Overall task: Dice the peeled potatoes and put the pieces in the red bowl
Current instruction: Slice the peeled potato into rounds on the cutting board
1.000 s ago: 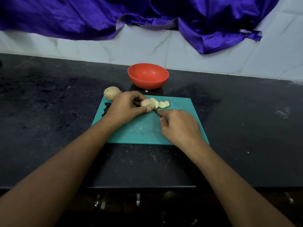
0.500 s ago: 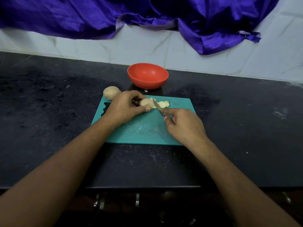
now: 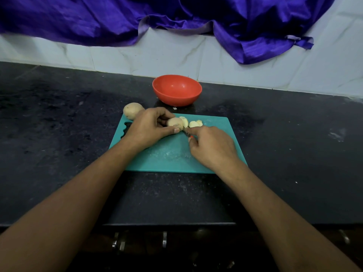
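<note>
I see a spare potato (image 3: 133, 113) at the board's (image 3: 172, 154) far-left corner. My left hand (image 3: 149, 128) has its grip round the part-cut potato (image 3: 174, 122), with slices (image 3: 193, 124) just beside it. My right hand (image 3: 213, 147) has its grip closed on the knife (image 3: 188, 134), which is mostly hidden. The red bowl (image 3: 176, 90) stands behind the board on the bench (image 3: 59, 134).

The black countertop (image 3: 59, 154) bears a teal cutting board (image 3: 172, 156), red bowl (image 3: 176, 99) and potato (image 3: 132, 111).

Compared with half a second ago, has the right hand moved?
Yes. The right hand, holding the knife, has shifted left across the cutting board, toward the potato the left hand holds.
</note>
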